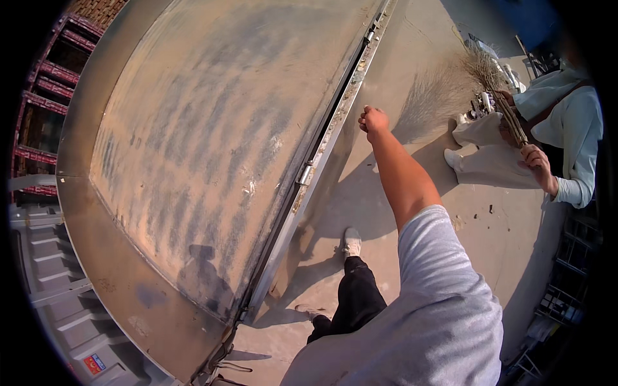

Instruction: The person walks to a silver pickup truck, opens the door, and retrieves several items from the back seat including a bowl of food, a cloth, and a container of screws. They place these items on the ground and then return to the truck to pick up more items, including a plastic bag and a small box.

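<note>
Clearly, from the head view, I saw the right hand (373, 121) curled into a loose fist, with nothing I could make out inside; the left hand was out of sight. Near it, seemingly untouched, the metal rail (322, 149) ran along one edge of the broad panel (212, 122). I judged that rail stiff and heavy, best gripped on a plain stretch away from the latch (305, 174). It looked pale, scuffed and gritty, the panel dusty and grey-streaked.

Head-worn fisheye, looking down past right hand (374, 122) toward ground (502, 251).
</note>
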`<state>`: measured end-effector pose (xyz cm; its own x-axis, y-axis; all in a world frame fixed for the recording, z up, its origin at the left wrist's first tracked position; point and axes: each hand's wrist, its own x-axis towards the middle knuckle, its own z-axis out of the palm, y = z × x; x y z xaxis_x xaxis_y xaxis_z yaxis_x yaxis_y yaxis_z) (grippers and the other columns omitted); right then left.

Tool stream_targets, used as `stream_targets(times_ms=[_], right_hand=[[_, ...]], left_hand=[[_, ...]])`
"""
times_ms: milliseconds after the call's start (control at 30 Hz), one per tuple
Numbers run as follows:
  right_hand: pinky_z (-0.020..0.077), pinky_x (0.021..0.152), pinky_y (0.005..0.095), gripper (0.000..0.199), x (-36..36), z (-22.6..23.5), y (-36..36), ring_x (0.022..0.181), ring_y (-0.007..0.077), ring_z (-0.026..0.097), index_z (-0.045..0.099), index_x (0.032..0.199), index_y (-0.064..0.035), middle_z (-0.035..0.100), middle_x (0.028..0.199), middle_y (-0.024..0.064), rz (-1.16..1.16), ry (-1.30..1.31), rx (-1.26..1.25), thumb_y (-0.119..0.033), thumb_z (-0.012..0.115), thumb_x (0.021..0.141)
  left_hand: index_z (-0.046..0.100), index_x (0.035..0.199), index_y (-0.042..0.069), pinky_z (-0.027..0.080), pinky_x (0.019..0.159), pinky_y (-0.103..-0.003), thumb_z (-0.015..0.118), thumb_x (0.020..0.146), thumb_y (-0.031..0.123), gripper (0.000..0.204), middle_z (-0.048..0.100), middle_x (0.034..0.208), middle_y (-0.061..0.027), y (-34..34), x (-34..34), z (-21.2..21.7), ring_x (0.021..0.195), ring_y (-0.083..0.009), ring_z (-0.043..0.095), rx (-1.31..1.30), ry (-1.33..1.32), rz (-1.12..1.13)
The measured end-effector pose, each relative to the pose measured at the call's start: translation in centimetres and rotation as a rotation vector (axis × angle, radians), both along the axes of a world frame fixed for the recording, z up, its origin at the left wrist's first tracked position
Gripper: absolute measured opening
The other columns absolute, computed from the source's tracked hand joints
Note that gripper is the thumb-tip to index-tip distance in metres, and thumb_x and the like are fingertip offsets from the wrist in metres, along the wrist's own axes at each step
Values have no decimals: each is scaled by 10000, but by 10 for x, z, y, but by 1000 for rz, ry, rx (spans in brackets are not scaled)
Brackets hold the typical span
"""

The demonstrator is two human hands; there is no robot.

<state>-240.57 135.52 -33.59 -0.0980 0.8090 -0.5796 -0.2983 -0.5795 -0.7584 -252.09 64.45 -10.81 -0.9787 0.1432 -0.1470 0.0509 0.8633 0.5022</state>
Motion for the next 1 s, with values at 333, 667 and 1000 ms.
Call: stream_targets(times_ms=[333, 667, 1000], right_hand=[[462, 503, 305, 231, -26, -28, 137, 563, 141, 536, 595, 1014, -8, 577, 726, 44, 74, -870, 264, -168, 638, 853], [445, 502, 351, 197, 94, -18, -163, 563, 166, 517, 555, 864, -22, 557, 707, 60, 379, -305, -349, -209, 610, 830], [312, 372, 318, 208, 422, 64, -259, 417, 139, 374, 430, 622, -123, 392, 541, 11, 437, -766, -713, -125, 544, 796]], left_hand=[[444, 1360, -53, 485, 984, -427, 704, 890, 342, 666, 556, 1292, -246, 84, 9, -21, 1189, -350, 563, -119, -248, -34], [471, 1342, -53, 489, 980, -416, 706, 884, 351, 654, 576, 1276, -240, 172, 1, -53, 1180, -343, 578, -92, -401, -316], [498, 1324, -53, 493, 975, -406, 708, 878, 360, 644, 596, 1260, -235, 205, 24, -44, 1170, -336, 593, -13, -467, -612]])
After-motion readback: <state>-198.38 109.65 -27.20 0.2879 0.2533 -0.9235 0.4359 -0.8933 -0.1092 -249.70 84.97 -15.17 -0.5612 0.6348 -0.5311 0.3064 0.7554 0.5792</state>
